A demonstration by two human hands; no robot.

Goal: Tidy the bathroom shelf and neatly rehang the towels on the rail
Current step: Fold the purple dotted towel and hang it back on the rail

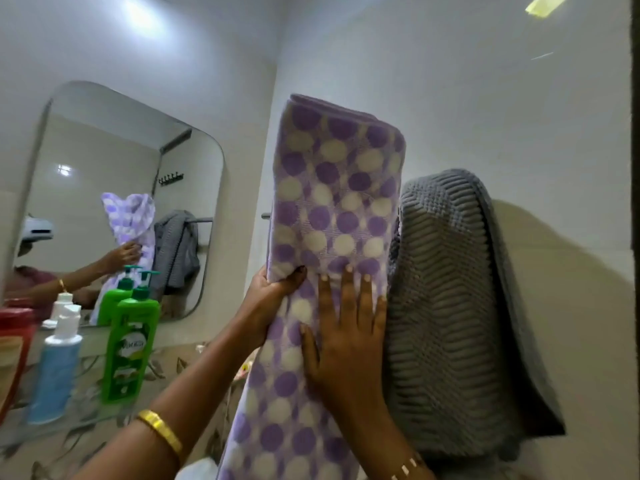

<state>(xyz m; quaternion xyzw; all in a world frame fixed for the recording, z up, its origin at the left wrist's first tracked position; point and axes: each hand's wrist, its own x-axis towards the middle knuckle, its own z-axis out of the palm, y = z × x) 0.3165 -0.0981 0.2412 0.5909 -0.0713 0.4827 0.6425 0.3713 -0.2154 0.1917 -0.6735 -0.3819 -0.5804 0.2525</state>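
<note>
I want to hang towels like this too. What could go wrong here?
The purple spotted towel might slide off, because only the left hand grips its edge while the right hand just presses flat on it. It hangs tight against the grey towel, so tugging could pull that one crooked. An elbow swinging back might also knock the green bottle on the shelf.

We see bright overhead glare on the glossy white wall (145, 15), soft shadow beside the grey ribbed towel (450, 306), blurred, bowed edges.
</note>
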